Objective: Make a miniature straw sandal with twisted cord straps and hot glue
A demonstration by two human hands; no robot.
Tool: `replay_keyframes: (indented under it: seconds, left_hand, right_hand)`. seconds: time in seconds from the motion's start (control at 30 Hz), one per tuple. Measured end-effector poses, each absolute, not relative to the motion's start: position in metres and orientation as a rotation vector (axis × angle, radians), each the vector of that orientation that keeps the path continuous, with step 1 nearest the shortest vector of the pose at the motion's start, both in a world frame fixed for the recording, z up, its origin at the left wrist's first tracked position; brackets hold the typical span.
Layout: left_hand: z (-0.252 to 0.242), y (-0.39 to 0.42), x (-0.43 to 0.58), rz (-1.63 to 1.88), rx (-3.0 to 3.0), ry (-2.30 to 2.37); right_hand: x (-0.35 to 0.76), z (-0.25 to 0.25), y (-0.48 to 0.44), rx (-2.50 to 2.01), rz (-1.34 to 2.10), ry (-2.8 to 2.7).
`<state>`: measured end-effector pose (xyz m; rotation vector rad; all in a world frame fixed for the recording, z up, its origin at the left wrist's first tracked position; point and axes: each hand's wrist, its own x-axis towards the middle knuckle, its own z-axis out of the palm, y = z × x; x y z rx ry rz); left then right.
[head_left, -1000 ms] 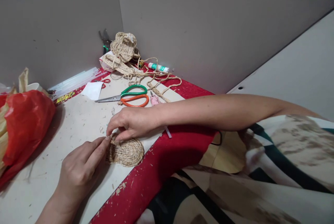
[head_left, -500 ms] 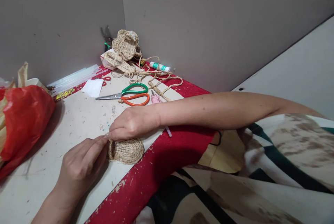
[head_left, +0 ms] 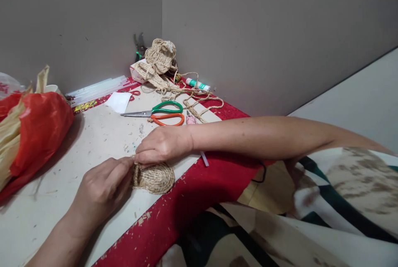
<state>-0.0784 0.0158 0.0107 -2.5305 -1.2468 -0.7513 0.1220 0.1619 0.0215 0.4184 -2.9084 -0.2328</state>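
Observation:
A small flat piece of coiled straw rope (head_left: 157,178) lies on the pale board near its right edge. My left hand (head_left: 107,182) is closed at the piece's left end, with the fingers bunched against it. From above, my right hand (head_left: 163,144) is closed in a pinch at the piece's upper left edge. The fingertips of both hands meet there, and they hide what exactly is pinched. Just beyond my right hand lie scissors (head_left: 155,113) with one green and one orange handle. A pink glue gun (head_left: 190,119) shows partly behind my right forearm.
A red plastic bag (head_left: 46,126) with dried husks stands at the left. At the back are clear glue sticks (head_left: 101,88), white paper (head_left: 118,102), a woven straw flower shape (head_left: 161,55), loose braided rope (head_left: 174,89), a glue-stick tube (head_left: 198,84) and pruning shears (head_left: 140,45).
The whole view has shifted slightly, so things appear a little farther right. Both hands stay at the same end of the coiled piece, with only slight finger movement.

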Motion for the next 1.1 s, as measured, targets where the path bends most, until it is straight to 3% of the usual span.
replay_keyframes:
  seconds: [0.3,0.4,0.67,0.87,1.1]
  left_hand:
    - [0.012,0.016,-0.078,-0.772,-2.550,-1.196]
    - [0.011,0.015,-0.077,-0.922,-2.567,-1.270]
    - [0.027,0.002,-0.063,-1.591,-1.798,-2.366]
    - [0.037,0.003,-0.041,-1.677,-1.982,-2.692]
    - [0.021,0.007,-0.034,-2.201,-1.817,-3.012]
  right_hand:
    - [0.118,0.015,0.164,0.565,-0.435,-2.743]
    - [0.119,0.013,0.165,0.624,-0.491,-2.613]
    - [0.130,0.020,0.174,0.501,-0.598,-2.397]
    - [0.130,0.025,0.171,0.431,-0.598,-2.289]
    - [0.124,0.019,0.159,0.342,-0.548,-2.287]
